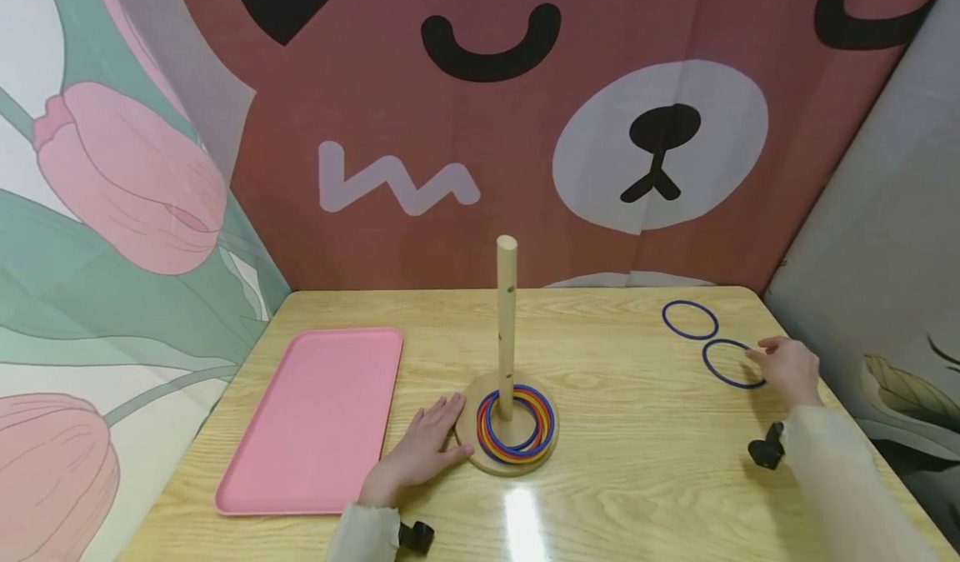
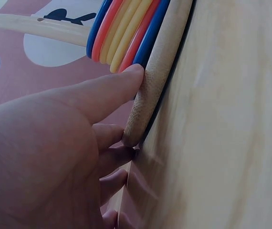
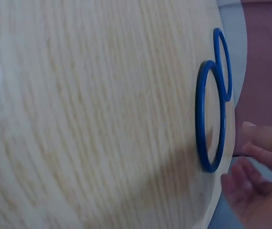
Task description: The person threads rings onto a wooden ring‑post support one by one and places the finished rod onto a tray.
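A wooden peg (image 1: pixel 507 320) rises from a round wooden base (image 1: pixel 468 416), with a stack of blue, red and yellow rings (image 2: pixel 122 40) lying around its foot. My left hand (image 1: pixel 422 447) rests at the base's left edge, its thumb touching the rim and the other fingers stretched along the side. On the right of the table, my right hand (image 1: pixel 791 372) hovers over the nearer blue ring (image 3: pixel 201 114), with a gap between fingertips and ring in the right wrist view. The farther blue ring (image 3: pixel 229 71) lies flat just beyond it.
A pink tray (image 1: pixel 315 420) lies on the left of the wooden table (image 1: pixel 622 479). Printed cloth (image 1: pixel 375 253) with a bear's face hangs behind the back edge, and further patterned cloth hangs at both sides.
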Demonstrator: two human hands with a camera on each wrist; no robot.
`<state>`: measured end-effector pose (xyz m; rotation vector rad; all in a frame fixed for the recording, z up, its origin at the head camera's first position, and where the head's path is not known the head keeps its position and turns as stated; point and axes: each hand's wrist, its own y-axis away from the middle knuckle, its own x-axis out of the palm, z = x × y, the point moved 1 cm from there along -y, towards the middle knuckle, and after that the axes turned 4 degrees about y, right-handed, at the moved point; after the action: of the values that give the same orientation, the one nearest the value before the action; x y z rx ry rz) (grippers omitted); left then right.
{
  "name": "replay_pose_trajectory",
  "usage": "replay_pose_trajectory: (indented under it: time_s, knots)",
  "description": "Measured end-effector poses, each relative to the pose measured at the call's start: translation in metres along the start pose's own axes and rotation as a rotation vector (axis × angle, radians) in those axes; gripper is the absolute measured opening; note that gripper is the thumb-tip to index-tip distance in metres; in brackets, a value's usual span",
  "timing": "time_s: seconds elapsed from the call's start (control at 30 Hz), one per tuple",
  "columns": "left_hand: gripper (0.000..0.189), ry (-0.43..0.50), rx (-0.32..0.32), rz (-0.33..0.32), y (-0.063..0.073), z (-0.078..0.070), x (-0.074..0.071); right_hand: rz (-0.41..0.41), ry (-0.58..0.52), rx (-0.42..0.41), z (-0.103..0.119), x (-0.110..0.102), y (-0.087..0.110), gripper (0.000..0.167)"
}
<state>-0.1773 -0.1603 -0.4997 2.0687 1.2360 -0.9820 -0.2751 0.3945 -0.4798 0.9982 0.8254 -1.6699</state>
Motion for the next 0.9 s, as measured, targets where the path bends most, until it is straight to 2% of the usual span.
replay_pose_trajectory:
  time_s: [0.2,0.47,0.53,0.67,0.77,0.9]
  knots:
    - [0.078,0.005,-0.004,0.000,0.000,0.001,0.000,0.076,0.066,0.054,-0.012,0.003,0.001,0.045]
    - [0.079,-0.001,-0.002,-0.001,0.000,0.001,0.000,0.060,0.055,0.124,-0.006,0.008,0.005,0.037]
    - [0.079,0.000,-0.001,-0.001,0.000,0.001,0.000,0.056,0.049,0.121,-0.003,0.006,0.007,0.031]
    - [0.078,-0.001,0.002,-0.004,-0.001,0.001,0.000,0.050,0.058,0.061,-0.001,0.004,0.009,0.021]
    - [0.077,-0.004,0.005,-0.005,0.000,0.000,0.000,0.089,0.066,0.045,0.000,0.001,0.010,0.019]
    - [0.077,-0.003,0.003,-0.003,0.000,-0.001,0.000,0.182,0.012,0.081,0.005,-0.001,0.009,0.024]
